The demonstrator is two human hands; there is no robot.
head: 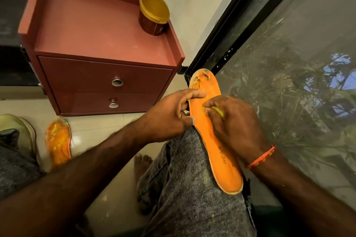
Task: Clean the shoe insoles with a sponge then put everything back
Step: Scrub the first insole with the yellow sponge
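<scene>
**Sponge on the insole**

A tub [154, 15] with a gold lid stands shut on the cabinet [100, 44], contents hidden. The orange insole [217, 156], worn at the toe, lies along the knee [188, 159]. The left hand [169, 119] pinches its edge; the right hand [235, 123] curls round a yellow sponge [217, 112] pressed onto it. A second insole [57, 142] lies on the floor.

The orange insole [215, 140] on the knee looks like matt foam, worn rough at its toe end, the trousers [185, 188] are coarse grey cloth, the red cabinet [100, 40] is smooth and glossy with shiny metal knobs [117, 82].
</scene>
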